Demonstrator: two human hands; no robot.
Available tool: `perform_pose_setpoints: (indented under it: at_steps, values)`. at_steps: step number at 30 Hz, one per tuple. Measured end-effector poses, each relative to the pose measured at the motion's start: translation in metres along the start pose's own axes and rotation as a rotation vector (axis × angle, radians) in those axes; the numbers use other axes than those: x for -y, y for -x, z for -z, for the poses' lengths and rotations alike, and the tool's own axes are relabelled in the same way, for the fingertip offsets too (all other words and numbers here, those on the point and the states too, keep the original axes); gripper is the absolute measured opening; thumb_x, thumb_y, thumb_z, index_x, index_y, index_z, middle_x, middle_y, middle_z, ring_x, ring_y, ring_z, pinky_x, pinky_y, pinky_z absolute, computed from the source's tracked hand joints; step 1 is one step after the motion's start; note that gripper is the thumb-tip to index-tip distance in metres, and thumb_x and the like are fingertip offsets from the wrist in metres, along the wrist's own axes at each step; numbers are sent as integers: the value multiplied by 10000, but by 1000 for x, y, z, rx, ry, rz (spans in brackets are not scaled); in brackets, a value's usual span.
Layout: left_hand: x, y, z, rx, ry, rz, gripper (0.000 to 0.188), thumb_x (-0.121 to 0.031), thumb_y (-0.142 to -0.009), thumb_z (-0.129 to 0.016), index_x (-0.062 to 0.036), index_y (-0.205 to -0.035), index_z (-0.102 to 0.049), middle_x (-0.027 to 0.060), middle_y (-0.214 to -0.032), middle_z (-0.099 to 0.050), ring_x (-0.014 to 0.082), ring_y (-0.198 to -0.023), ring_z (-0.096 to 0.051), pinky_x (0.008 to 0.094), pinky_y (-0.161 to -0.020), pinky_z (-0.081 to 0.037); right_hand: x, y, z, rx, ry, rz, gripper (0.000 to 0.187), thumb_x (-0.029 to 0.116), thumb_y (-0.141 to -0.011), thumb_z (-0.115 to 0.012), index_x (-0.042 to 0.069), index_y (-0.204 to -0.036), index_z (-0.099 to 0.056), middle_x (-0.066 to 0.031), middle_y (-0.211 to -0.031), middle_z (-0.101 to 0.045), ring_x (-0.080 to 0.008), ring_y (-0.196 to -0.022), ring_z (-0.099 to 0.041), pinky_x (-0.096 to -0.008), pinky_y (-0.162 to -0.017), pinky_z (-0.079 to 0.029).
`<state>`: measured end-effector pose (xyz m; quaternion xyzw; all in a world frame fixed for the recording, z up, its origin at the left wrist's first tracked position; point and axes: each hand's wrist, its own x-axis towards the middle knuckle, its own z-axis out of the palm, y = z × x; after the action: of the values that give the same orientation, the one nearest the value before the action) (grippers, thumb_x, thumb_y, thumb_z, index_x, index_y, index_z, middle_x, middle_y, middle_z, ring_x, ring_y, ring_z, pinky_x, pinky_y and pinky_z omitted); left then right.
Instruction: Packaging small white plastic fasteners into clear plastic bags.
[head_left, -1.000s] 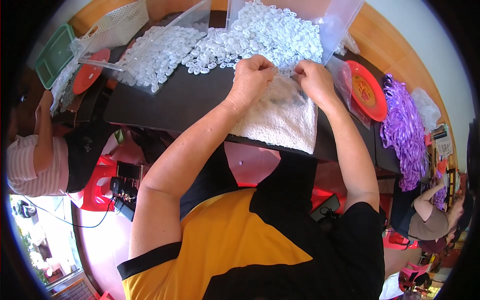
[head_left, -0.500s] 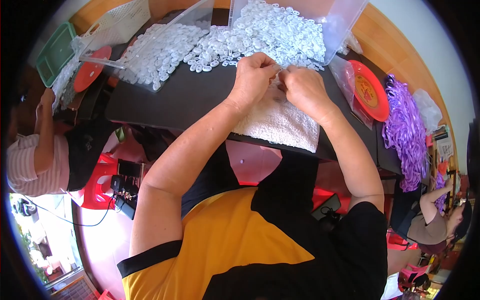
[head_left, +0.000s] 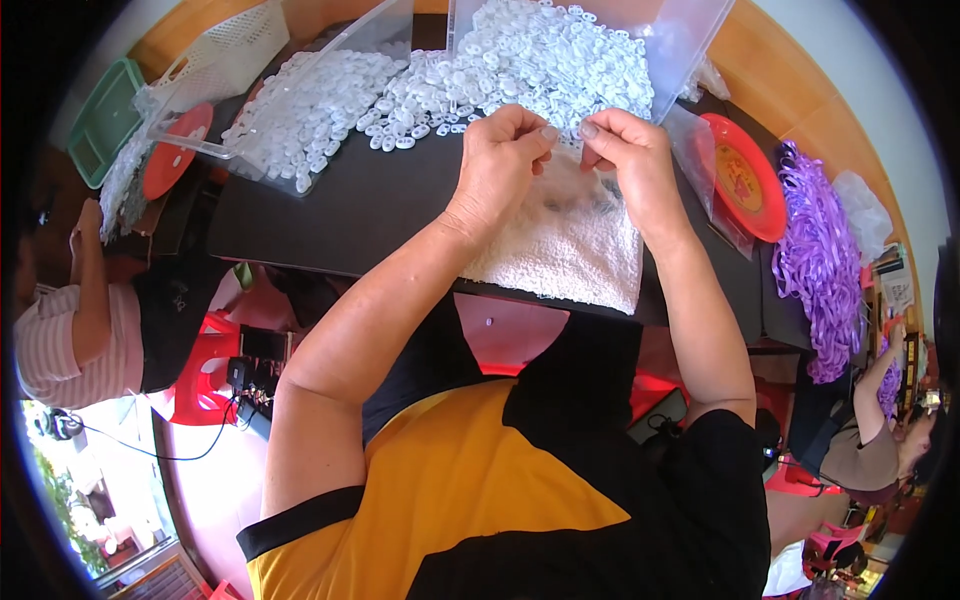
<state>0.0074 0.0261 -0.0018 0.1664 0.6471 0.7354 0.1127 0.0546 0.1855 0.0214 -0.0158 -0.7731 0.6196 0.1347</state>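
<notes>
Over the top of a white terry cloth (head_left: 570, 250), both my hands are raised a short distance apart. My left hand (head_left: 500, 160) is closed, thumb pressed to the curled fingers; whatever is in the pinch is hidden. My right hand (head_left: 637, 165) is closed too, its thumb and forefinger pointing toward the left hand, and anything in it is too small to name. Just beyond the hands lies a heap of small white oval plastic pieces with holes (head_left: 545, 65), spilling out of a clear plastic bin (head_left: 690, 60).
More white pieces fill a tipped clear bin (head_left: 225, 150) at the left on the black table (head_left: 330, 225). To the right are a red plate (head_left: 760, 190) and a bundle of purple ribbons (head_left: 815, 260). Another person (head_left: 85, 330) sits at the left, one more (head_left: 865, 440) at the right.
My hands, together half a second ago, have drawn apart, the right one moving to the right. The view has shifted slightly.
</notes>
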Motion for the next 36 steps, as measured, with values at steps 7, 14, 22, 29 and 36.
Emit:
perform_pose_setpoints:
  at_steps: [7, 14, 22, 29, 36]
  values:
    - [0, 1, 0, -7, 16, 13, 123, -141, -886, -624, -19, -882, -634, -6, -702, -581, 52, -604, -512, 198, -501, -383, 2, 3, -4, 0, 3, 11, 155, 132, -876, -632, -19, -854, -655, -2, -669, -577, -78, -630, -516, -228, -605, -412]
    - [-5, 2, -1, -37, 52, 14, 134, -88, -849, -639, 43, -836, -610, 25, -675, -569, 87, -605, -508, 237, -554, -437, 4, 5, -6, -37, -18, 39, 154, 125, -875, -635, -27, -869, -657, -12, -674, -583, -80, -634, -526, -231, -610, -424]
    - [-2, 2, 1, -28, 23, 14, 119, -138, -880, -636, -19, -880, -637, -10, -688, -577, 48, -584, -499, 198, -493, -379, 4, 6, -8, -44, 17, 70, 152, 120, -874, -634, -30, -876, -658, -10, -673, -582, -76, -631, -527, -226, -604, -425]
    - [-2, 2, 0, -20, 21, 10, 112, -131, -880, -640, -19, -887, -639, -7, -690, -579, 50, -591, -509, 196, -490, -385, 2, 7, -11, -35, 24, 67, 126, 103, -882, -625, -19, -879, -657, 3, -679, -577, -66, -630, -516, -215, -592, -414]
    - [3, 0, -1, -5, 18, -23, 106, -122, -884, -644, -16, -887, -634, -3, -701, -582, 53, -603, -514, 195, -498, -391, 2, 8, -14, -22, 38, 75, 130, 106, -891, -610, -18, -879, -647, 8, -683, -569, -62, -626, -510, -216, -576, -404]
